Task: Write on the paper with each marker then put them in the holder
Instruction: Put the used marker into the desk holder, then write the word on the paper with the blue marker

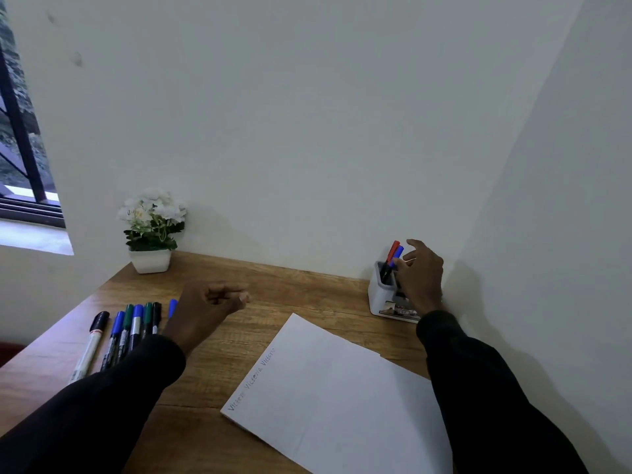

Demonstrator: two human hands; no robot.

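Observation:
The white sheet of paper (338, 398) lies on the desk with a line of writing along its left edge. A white holder (378, 295) stands at the back right by the wall, with a red marker (394, 248) and a blue marker (398, 252) upright in it. My right hand (422, 278) is at the holder, fingers spread, thumb against the blue marker's barrel. My left hand (212, 302) hovers over the desk with fingers loosely curled, holding nothing. Several markers (131, 331) lie in a row at the left, next to a white-bodied marker (89, 347).
A white pot of white flowers (152, 230) stands at the desk's back left corner. Walls close the desk at the back and the right. A window is at the far left. The wooden desk (307, 292) shows between the markers and the paper.

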